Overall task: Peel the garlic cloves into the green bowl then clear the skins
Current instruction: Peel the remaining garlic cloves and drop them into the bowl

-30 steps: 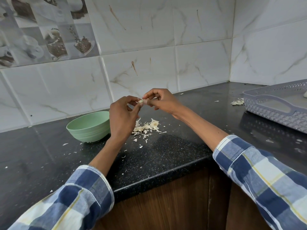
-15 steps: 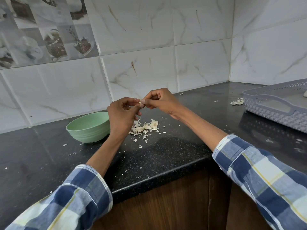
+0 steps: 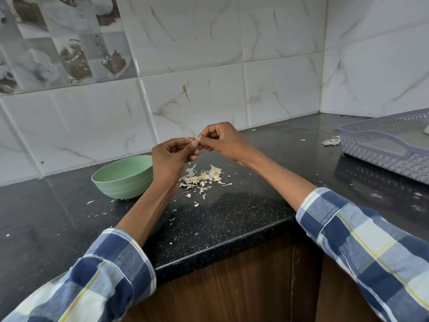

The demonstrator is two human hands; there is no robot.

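A black speckled stone countertop (image 3: 232, 219) fills an inner corner, its rounded front edge sitting over dark brown wood-grain cabinet fronts (image 3: 232, 287). White marble-look wall tiles (image 3: 278, 84) with grey and rust veins cover both walls above it. At upper left, grey picture tiles (image 3: 58, 43) show cups and coffee beans. Soft, even light gives dull reflections on the counter
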